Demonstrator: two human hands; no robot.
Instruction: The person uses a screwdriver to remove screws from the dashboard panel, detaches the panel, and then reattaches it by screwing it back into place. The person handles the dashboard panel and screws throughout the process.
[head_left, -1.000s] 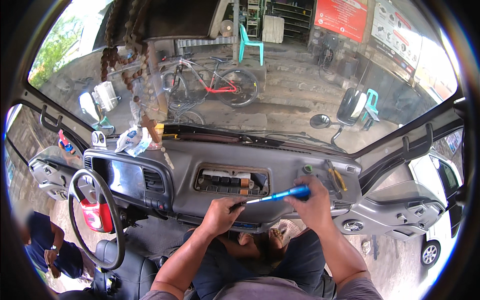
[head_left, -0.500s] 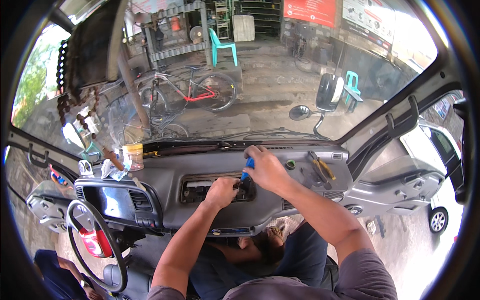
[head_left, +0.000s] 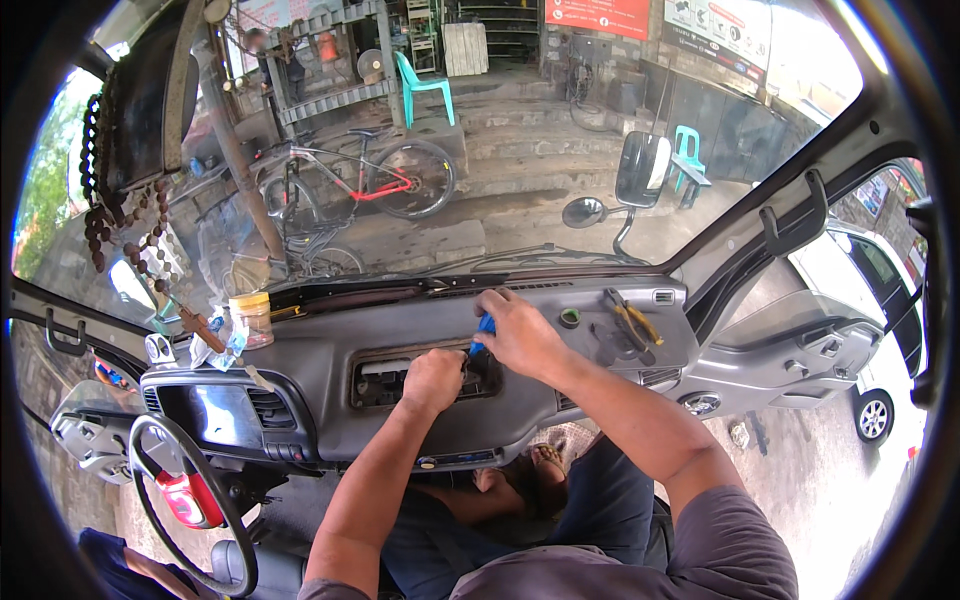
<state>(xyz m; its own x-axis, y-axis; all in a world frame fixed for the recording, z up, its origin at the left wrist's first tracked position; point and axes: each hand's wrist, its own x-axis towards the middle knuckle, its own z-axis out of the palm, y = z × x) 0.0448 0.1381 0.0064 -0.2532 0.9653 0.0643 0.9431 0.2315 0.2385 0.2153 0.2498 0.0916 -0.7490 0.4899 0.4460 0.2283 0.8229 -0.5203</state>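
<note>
A recessed rectangular opening (head_left: 378, 390) is set in the grey dashboard (head_left: 340, 430), with parts showing inside it. My right hand (head_left: 522, 338) is closed around the blue handle of a screwdriver (head_left: 486, 326), slanting down toward the opening's right half. Its tip is hidden behind my left hand (head_left: 434, 381), whose fingers are closed at the lower end of the tool, over the opening. Whatever those left fingers pinch cannot be made out.
Pliers with yellow handles (head_left: 640, 322) and a small green-lined cap (head_left: 569, 317) lie on the dashboard's right. A yellow-lidded jar (head_left: 252, 318) stands at left, above the steering wheel (head_left: 243, 540). Hanging beads (head_left: 160, 240) dangle before the windshield. Another person's arm (head_left: 155, 572) shows lower left.
The whole view has shifted slightly, so the scene sits a little further left and up. Both hands stay at the opening, the right still gripping the screwdriver.
</note>
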